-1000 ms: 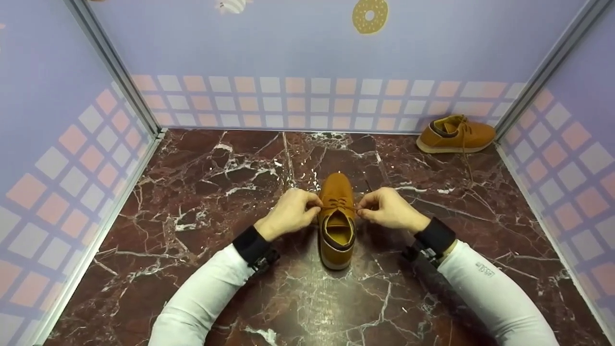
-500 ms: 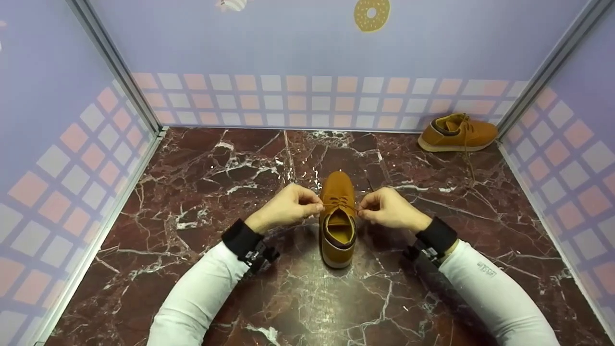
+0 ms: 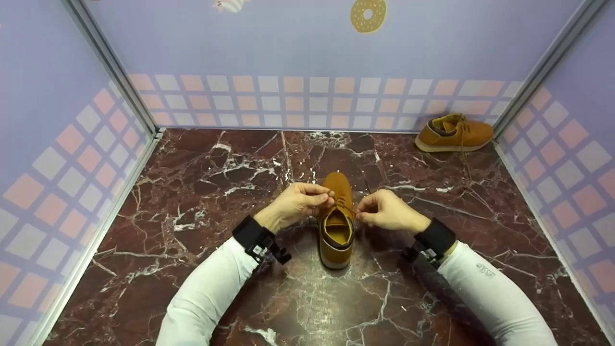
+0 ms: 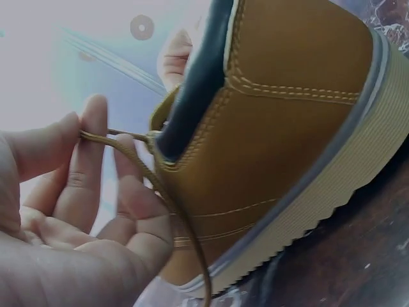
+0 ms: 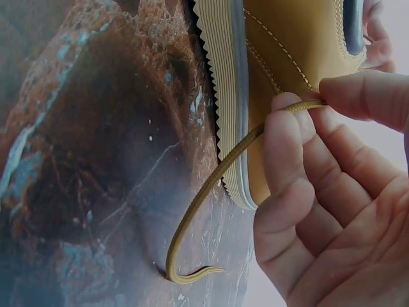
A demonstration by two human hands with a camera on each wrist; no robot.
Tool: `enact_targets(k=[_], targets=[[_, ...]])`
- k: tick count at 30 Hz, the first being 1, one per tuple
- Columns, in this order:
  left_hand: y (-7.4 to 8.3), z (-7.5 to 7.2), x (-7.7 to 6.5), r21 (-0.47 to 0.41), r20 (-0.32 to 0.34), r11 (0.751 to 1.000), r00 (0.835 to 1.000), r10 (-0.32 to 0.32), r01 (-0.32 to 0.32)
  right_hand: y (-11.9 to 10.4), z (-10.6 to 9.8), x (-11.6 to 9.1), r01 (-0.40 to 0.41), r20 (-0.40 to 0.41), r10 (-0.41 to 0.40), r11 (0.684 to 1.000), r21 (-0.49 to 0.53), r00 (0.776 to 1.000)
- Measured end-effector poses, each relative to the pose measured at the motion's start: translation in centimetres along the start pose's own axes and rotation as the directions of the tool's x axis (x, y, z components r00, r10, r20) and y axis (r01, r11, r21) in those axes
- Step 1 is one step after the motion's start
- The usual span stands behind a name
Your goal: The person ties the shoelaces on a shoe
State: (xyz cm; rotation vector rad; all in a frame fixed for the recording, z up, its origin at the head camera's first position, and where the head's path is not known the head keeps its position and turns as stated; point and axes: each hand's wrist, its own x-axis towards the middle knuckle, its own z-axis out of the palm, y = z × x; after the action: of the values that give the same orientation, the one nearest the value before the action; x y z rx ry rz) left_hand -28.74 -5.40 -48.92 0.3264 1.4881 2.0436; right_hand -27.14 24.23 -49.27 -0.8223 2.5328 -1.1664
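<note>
Tan shoe (image 3: 338, 223) stands upright in front of me on the marbled surface (image 3: 307, 307), long axis running away, toe farthest. My left fingers (image 4: 80, 192), nearer its midline, pinch one strand of lace (image 4: 192, 235) above it; my right fingers (image 5: 284, 147) pinch the other just beside its right flank. Smooth upper, braided strands, ridged pale sole (image 4: 339, 169).

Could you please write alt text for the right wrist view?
A person's right hand pinches a thin yellow-brown cord shoelace beside a tan shoe with a ridged cream sole on a dark reddish marbled surface. The left hand partly shows behind.
</note>
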Motion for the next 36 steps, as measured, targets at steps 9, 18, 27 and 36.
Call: enact_targets(k=[9,18,27,36], targets=[[-1.4,1.2,1.1,-0.029,-0.175,0.998,0.983,0.056,-0.062,-0.2,0.1,0.0,-0.003,0.012,0.003,1.0,0.002,1.0],[-1.9,2.0,1.6,0.066,-0.268,0.989,0.952,0.147,-0.134,-0.3,0.2,0.1,-0.004,0.026,0.004,1.0,0.003,1.0],[-2.0,2.3,1.4,0.13,-0.306,0.982,0.937,0.168,-0.133,-0.3,-0.1,-0.1,-0.01,0.017,0.01,1.0,0.004,1.0],[-2.0,2.4,1.4,0.136,-0.321,0.981,0.93,0.177,-0.14,-0.6,-1.2,-0.4,-0.019,-0.072,0.022,0.999,0.047,0.997]])
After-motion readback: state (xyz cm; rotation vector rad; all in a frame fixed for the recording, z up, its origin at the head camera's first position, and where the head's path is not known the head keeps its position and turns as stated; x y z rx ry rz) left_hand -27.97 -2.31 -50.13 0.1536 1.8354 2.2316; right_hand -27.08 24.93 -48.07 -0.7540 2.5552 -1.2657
